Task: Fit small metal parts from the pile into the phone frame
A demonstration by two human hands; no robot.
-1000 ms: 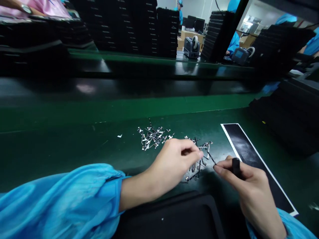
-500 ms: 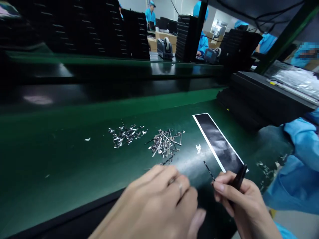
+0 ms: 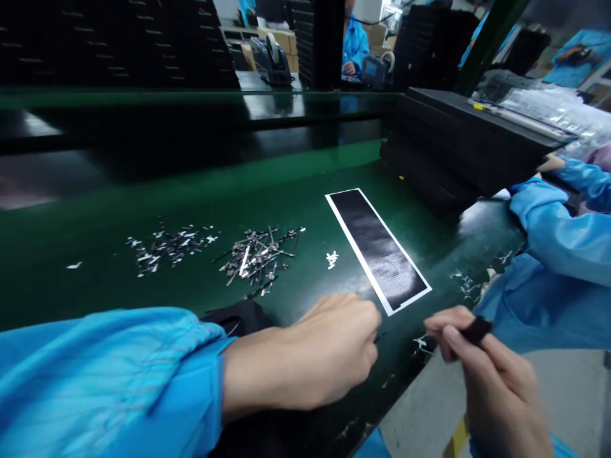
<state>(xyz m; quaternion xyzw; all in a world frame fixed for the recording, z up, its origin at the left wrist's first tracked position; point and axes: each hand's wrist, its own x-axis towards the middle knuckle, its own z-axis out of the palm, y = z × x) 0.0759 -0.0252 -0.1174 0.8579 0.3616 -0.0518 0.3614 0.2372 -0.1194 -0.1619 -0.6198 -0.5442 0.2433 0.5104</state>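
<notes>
My left hand (image 3: 310, 356) is closed above the front of the green bench, its fingertips curled out of sight, so what it may hold is hidden. Farther right, my right hand (image 3: 491, 375) is closed around a dark tool (image 3: 476, 331) near the bench's front edge. Beyond my hands lies a black sheet with a white border (image 3: 384, 251). A pile of thin dark strips (image 3: 258, 254) rests left of it, with a looser pile of small black and white pieces (image 3: 169, 247) farther left. Small white scraps (image 3: 331, 259) sit between the strips and the sheet.
Black stacked trays (image 3: 449, 146) stand at the right, with clear plastic bags (image 3: 558, 105) behind. A person in blue sleeves (image 3: 563, 235) is close on the right. Tape dispensers (image 3: 270, 58) stand on the raised back shelf. A dark object (image 3: 238, 316) lies behind my left wrist.
The view has shifted right and down. My left hand has turned, with its blue sleeve now showing. My right hand has moved towards the bench edge, and the thin strip at its fingertips is no longer visible.
</notes>
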